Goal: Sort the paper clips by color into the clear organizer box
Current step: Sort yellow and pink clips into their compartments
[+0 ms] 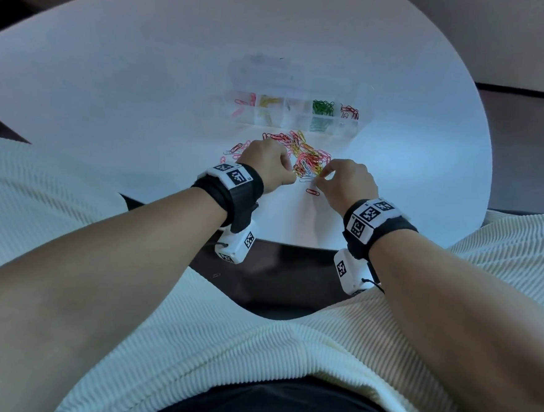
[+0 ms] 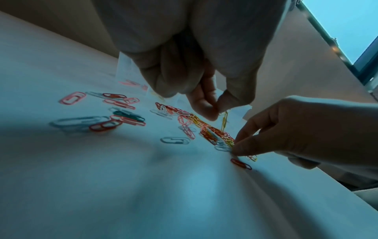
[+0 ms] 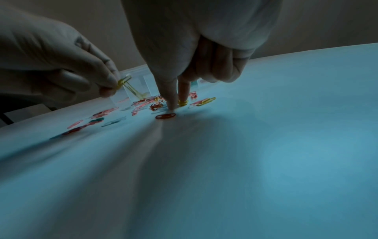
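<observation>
A clear organizer box point(image 1: 302, 118) lies open on the white table, with pink, yellow, green and red clips in separate compartments. A mixed pile of paper clips point(image 1: 306, 158) lies just in front of it. My left hand point(image 2: 219, 111) hovers over the pile's left side and pinches a few yellow clips point(image 2: 225, 120) that dangle from thumb and forefinger. My right hand point(image 3: 178, 104) reaches down at the pile's near right edge. Its thumb and forefinger close on a yellow clip point(image 3: 183, 102) lying on the table, and its other fingers are curled. The left hand point(image 3: 110, 87) also shows in the right wrist view.
A lone red clip point(image 1: 313, 192) lies nearest me, just under the right hand. Pink, white, red and green clips point(image 2: 122, 116) are scattered left of the pile. The table's front edge point(image 1: 293, 243) is close behind my wrists.
</observation>
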Tool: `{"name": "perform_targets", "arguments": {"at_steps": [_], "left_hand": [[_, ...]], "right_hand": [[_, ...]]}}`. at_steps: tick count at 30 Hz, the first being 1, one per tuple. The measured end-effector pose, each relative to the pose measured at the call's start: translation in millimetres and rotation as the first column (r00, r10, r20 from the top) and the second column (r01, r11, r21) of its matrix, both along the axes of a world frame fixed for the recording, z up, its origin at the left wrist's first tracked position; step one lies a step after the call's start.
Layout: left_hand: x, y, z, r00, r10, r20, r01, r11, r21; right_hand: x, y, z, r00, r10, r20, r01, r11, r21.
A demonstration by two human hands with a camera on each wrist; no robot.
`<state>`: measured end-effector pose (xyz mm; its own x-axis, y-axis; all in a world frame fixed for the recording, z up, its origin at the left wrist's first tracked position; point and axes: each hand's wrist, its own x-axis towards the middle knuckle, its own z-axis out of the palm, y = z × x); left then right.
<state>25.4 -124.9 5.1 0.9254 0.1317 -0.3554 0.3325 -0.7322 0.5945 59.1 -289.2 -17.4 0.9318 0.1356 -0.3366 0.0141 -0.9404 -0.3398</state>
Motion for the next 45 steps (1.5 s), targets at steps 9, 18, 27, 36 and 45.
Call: {"name": "perform_targets", "arguments": {"at_steps": [9,18,27,36,45], "left_hand": [[-9.2,-0.8,-5.1,0.997,-0.059,-0.057,0.051,0.99,-0.135],[-6.4,2.1,-3.9,0.991,0.084,-0.107,-0.103,0.977,-0.187],[-1.4,1.6,-1.8,0.936,0.291,-0.199,-0.345,0.87,-0.351],[-4.8,9.8,-5.2,0.935,0.283,-0.212,-0.354,0.77,-0.532],[-1.1,9.8,1.7,0.915,0.326,-0.238,-0.401,0.673,-0.621]], "right_hand": [[0.9,0.9,1.2,0.999,-0.039,-0.019,0.038,0.999,-0.026],[9.4,-8.6,3.9,0.98,-0.132,-0.151,0.176,0.928,0.33],[7.5,-10.7,16.4,0.793,-0.215,-0.57,0.562,0.621,0.547],[10.9,-8.9,23.1,0.754,-0.323,-0.571,0.651,0.478,0.59],[15.8,-4.3,20.5,0.818,-0.388,-0.426,0.567,0.67,0.479]]}}
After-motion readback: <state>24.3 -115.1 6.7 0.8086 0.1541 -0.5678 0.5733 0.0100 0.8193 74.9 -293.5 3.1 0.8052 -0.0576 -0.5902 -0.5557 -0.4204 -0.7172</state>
